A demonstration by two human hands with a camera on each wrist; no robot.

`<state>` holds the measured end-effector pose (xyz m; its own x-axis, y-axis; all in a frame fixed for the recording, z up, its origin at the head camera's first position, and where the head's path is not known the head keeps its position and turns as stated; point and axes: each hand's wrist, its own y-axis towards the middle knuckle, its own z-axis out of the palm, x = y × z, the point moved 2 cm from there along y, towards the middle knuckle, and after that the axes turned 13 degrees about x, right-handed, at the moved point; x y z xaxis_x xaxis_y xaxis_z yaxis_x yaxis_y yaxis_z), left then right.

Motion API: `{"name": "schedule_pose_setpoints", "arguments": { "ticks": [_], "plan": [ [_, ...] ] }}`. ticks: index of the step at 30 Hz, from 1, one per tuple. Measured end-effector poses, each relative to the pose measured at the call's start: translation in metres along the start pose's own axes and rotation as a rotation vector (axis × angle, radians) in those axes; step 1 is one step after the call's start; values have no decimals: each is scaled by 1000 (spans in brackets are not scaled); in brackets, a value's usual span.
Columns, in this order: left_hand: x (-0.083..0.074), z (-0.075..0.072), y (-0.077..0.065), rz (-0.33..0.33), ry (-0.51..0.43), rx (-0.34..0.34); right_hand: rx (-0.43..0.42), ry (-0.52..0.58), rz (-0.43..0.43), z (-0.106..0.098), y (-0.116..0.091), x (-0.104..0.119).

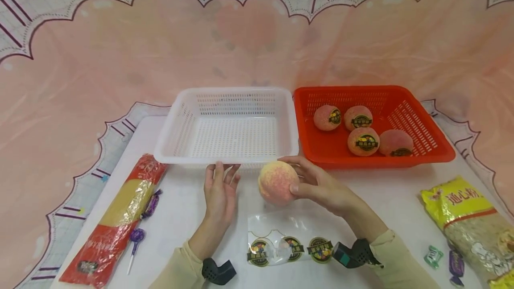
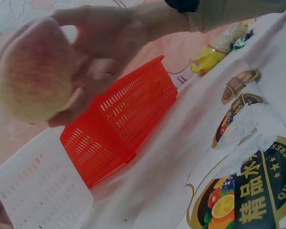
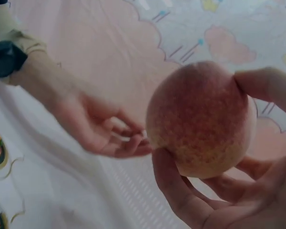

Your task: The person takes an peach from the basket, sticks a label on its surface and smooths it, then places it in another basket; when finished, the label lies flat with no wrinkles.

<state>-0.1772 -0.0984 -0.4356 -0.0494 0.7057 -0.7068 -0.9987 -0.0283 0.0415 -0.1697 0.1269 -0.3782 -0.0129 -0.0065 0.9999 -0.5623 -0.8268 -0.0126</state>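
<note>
My right hand grips a pink and yellow peach between thumb and fingers, in front of the white basket and above the table. No sticker shows on this peach in the right wrist view. Just left of it, my left hand holds nothing, its fingers loosely bent near the front rim of the white basket. Below both hands lies a clear sheet with round black-and-gold fruit stickers. Several peaches bearing such stickers sit in the red basket.
A long red and yellow packet, a purple-wrapped candy and a purple lollipop lie at the left. On the right are a yellow pasta bag, a green candy and another purple candy.
</note>
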Motion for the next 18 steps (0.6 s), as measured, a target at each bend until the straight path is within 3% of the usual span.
{"name": "schedule_pose_setpoints", "arguments": {
  "ticks": [5,9,15,18],
  "plan": [
    [0,0,0,-9,29,4,24,-11,64,-4,-14,-19],
    [0,-2,1,-34,33,31,6,-60,171,-12,-20,-32],
    [6,-7,5,-186,111,230,-111,-154,325,-24,-23,-43],
    [9,-8,5,-282,286,345,-134,-285,363,-25,-21,-46]
  ]
}}
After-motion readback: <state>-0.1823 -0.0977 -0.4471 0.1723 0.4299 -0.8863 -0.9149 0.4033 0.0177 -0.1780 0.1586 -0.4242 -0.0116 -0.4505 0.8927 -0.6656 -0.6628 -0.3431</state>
